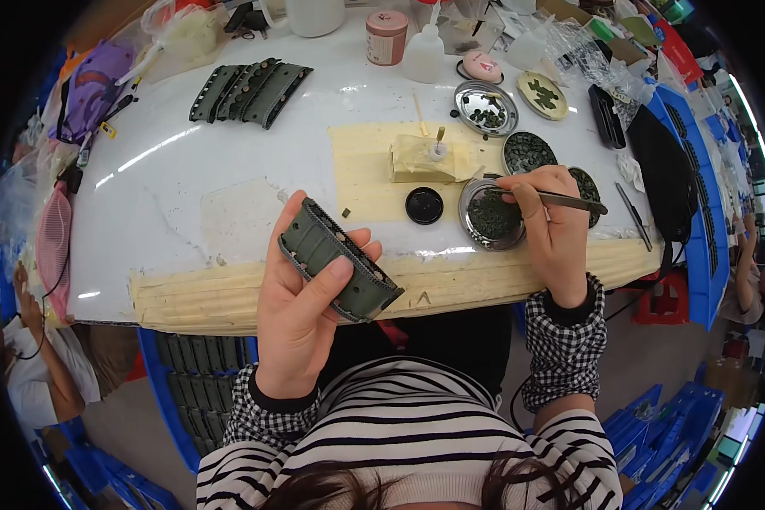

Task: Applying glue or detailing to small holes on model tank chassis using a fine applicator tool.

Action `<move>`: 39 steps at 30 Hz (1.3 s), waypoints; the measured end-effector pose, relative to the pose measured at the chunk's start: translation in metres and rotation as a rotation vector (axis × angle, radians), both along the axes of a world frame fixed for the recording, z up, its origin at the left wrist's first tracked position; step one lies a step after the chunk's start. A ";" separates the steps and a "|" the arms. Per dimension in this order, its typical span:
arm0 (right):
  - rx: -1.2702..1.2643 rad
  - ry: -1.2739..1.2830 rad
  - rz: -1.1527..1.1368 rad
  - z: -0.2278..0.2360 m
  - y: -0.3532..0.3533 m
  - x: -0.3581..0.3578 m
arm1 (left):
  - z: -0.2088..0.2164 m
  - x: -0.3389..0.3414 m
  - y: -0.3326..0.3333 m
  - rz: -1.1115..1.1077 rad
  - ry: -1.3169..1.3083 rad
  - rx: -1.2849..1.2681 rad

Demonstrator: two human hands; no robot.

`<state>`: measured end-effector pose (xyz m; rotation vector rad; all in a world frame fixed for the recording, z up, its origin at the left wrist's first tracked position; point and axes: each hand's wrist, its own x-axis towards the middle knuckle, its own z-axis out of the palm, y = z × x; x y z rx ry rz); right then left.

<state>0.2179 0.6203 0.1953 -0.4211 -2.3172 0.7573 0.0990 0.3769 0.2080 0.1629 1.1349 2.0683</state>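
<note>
My left hand [291, 319] grips a curved dark green plastic part [313, 242] above the table's front edge, thumb pressed on its ribbed face. Pinched in my right hand [557, 229] is a pair of dark tweezers [576, 202]. Their tips point down-left over a round metal dish [465, 228] of small dark green pieces [495, 217]; whether they hold a piece cannot be made out. A shallow black round lid [423, 206] lies left of that dish. One tiny dark square piece [346, 212] rests on the table beyond the plastic part.
Behind the lid stands a tape-wrapped block [416, 166]. More dishes hold green pieces, including a dark-filled one [529, 153]. Several curved green parts [251, 92] lie far left. A white squeeze bottle [422, 55] and pink tin [386, 38] stand at the back. A blue crate [178, 391] sits below left.
</note>
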 end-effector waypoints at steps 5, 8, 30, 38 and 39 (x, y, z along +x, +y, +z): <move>0.018 -0.018 -0.003 -0.001 0.002 -0.001 | 0.003 0.001 0.003 -0.033 0.111 0.010; 0.024 -0.014 0.001 -0.003 0.002 -0.001 | -0.001 0.004 0.003 -0.049 0.067 0.002; -0.107 0.117 0.500 0.041 -0.063 -0.023 | -0.007 0.005 0.019 -0.354 0.066 0.067; -0.325 0.117 0.544 0.035 -0.067 -0.018 | -0.019 0.005 0.018 -0.356 0.187 0.064; -0.307 0.118 0.550 0.034 -0.067 -0.018 | -0.020 0.005 0.019 -0.344 0.219 0.073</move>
